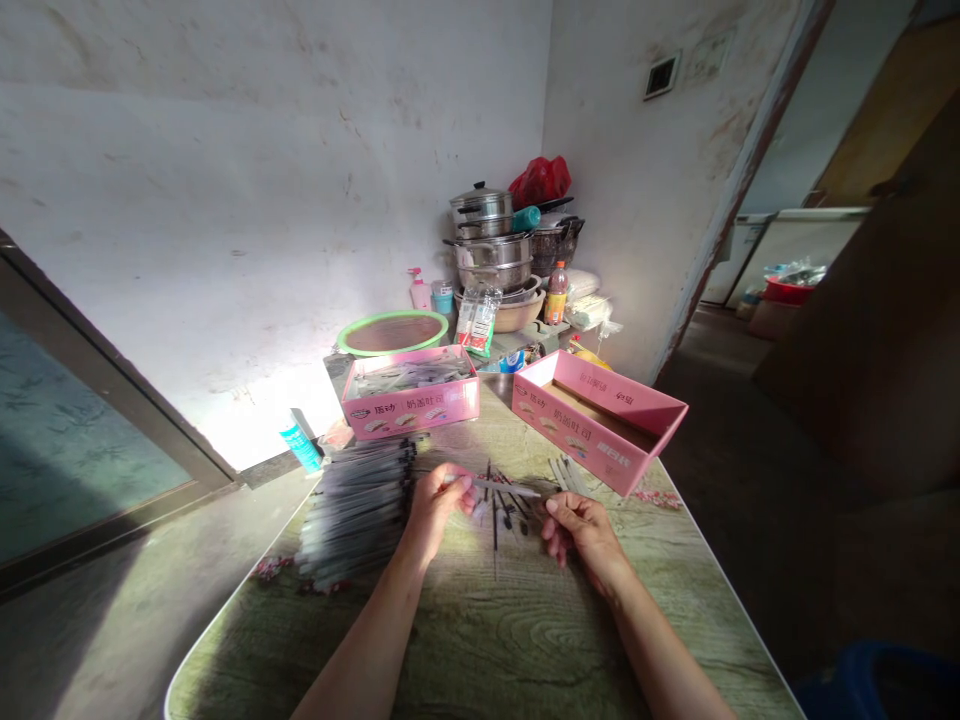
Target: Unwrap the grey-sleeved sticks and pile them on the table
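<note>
Between the thumb and fingers of my left hand [444, 505] is a slim pale tube [506, 488], pointing right across the table. My right hand [581, 530] is by the tube's far end, thumb and forefinger pinched together; whether something small is between them I cannot make out. Under the tube lie several thin dark sticks [495, 525], some with rounded black ends. To the left of my left hand is a big pile of translucent grey tubes [352, 510] with dark ends. A few pale strips [568, 474] lie beyond my right hand.
A pink box [412, 408] full of pale tubes stands at the back left of the wood-patterned table [517, 640]. Another pink box [592, 420] stands at the back right, its brown bottom partly showing. Behind are a green-rimmed basin [352, 345], stacked steel pots [491, 262] and a bottle [556, 295].
</note>
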A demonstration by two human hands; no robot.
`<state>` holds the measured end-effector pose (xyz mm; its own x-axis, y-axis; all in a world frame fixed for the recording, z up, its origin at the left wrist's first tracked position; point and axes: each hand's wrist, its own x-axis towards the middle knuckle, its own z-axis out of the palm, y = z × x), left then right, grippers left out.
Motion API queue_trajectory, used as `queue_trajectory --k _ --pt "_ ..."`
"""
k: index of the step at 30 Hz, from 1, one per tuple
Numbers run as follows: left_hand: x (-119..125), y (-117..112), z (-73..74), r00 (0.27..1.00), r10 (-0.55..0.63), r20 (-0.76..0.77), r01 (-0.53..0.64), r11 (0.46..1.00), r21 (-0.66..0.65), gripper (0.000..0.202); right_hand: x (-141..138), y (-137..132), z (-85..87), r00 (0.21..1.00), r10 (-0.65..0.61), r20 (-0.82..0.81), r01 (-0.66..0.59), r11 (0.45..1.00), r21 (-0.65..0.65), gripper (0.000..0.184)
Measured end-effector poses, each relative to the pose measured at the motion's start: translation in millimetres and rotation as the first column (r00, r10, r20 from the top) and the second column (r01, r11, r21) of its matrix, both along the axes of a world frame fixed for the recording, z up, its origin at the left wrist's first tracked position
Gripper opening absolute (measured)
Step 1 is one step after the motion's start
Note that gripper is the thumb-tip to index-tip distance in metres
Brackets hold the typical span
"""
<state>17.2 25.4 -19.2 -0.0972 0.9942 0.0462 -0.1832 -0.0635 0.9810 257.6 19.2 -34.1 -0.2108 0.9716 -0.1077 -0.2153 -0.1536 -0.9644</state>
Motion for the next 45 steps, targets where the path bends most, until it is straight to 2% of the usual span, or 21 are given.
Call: queue_trajectory --k 3,5,7,9,11,14,17,20,24,26,29,33,37,42,45 --pt "0 1 1.2 0.998 0.064 0.018 -0.063 0.998 -0.019 0.026 2 2 -0.1 0.973 -0.111 0.201 0.084 0.987 0.139 0.034" --pt "0 1 2.3 0.996 0.088 0.027 -0.087 0.996 -0.033 0.027 2 3 -3.0 0.878 -0.218 0.427 0.082 0.946 0.315 0.024" --pt "1 1 3.1 0.996 0.084 0.035 -0.082 0.996 -0.035 0.027 0 4 -7.0 0.739 -0.289 0.608 0.001 0.904 0.428 0.014" --pt "2 1 3.1 0.997 0.072 0.036 -0.071 0.997 -0.034 0.028 -2 3 -9.9 0.633 -0.293 0.717 -0.085 0.894 0.44 0.016" --pt "2 1 2.2 0.998 0.059 0.033 -0.058 0.998 -0.034 0.028 -5 3 -10.3 0.575 -0.269 0.773 -0.141 0.898 0.417 0.022" --pt "1 2 -0.1 0.998 0.051 0.025 -0.05 0.998 -0.033 0.028 -5 2 -7.0 0.581 -0.251 0.774 -0.152 0.901 0.406 0.027" --pt "0 2 -2.7 0.999 0.027 0.029 -0.027 0.999 -0.026 0.028 -3 2 -2.9 0.628 -0.289 0.723 -0.07 0.904 0.422 0.032" --pt "0 2 -4.8 0.999 -0.018 0.034 0.019 1.0 -0.022 0.028 -2 0 0.0 0.664 -0.348 0.663 -0.005 0.883 0.469 0.035" --pt "0 2 -5.5 0.998 -0.056 0.025 0.056 0.998 -0.016 0.027 -2 -2 2.6 0.703 -0.309 0.64 -0.056 0.874 0.484 0.034" --pt "-2 3 -3.9 1.0 0.008 0.011 -0.007 1.0 -0.019 0.026 1 -1 3.5 0.706 -0.319 0.632 -0.047 0.87 0.491 0.034" --pt "-7 6 0.1 0.985 0.17 -0.001 -0.17 0.985 -0.015 0.024 12 3 3.8 0.707 -0.379 0.597 0.035 0.862 0.506 0.035" --pt "-15 10 3.0 0.947 0.312 0.079 -0.316 0.947 0.052 0.025 27 9 2.0 0.658 -0.455 0.6 0.148 0.859 0.489 0.039" --pt "-19 11 2.3 0.925 0.346 0.158 -0.365 0.925 0.11 0.027 24 8 -0.9 0.555 -0.454 0.697 0.131 0.875 0.466 0.036" --pt "-14 10 2.2 0.953 0.284 0.106 -0.292 0.954 0.064 0.023 6 1 -1.2 0.489 -0.343 0.802 -0.05 0.907 0.418 0.03" --pt "-7 7 2.2 0.985 0.171 -0.008 -0.17 0.985 0.039 0.021 1 -2 0.2 0.502 -0.361 0.786 -0.055 0.894 0.445 0.034"
